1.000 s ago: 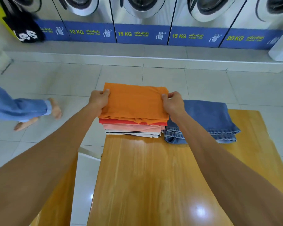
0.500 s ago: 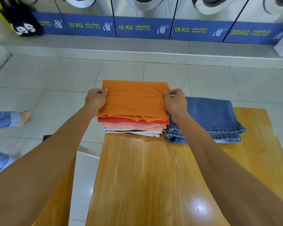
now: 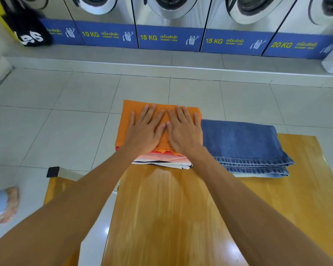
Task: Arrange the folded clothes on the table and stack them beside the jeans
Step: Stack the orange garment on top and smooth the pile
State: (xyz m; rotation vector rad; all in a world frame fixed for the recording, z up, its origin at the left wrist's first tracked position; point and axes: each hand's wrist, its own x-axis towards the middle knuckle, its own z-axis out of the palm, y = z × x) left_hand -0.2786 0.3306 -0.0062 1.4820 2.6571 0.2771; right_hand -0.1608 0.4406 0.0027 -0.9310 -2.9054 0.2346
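Note:
A stack of folded clothes point(image 3: 167, 160) sits at the far left corner of the wooden table point(image 3: 181, 217), with an orange garment point(image 3: 127, 116) on top and red, pink and white layers below. Folded blue jeans point(image 3: 242, 144) lie right beside the stack, touching it. My left hand point(image 3: 144, 131) and my right hand point(image 3: 185, 129) both rest flat, palms down and fingers spread, side by side on the orange garment. Neither hand grips anything.
A row of washing machines point(image 3: 169, 20) lines the far wall above a tiled step. A black bag point(image 3: 29, 33) hangs at the far left. Another person's bare foot point(image 3: 9, 204) is on the floor at left. A second wooden surface point(image 3: 56, 187) adjoins the table's left side.
Both hands let go of the orange garment's side edges and moved inward onto its top, now lying flat. The person at left has walked further out of view.

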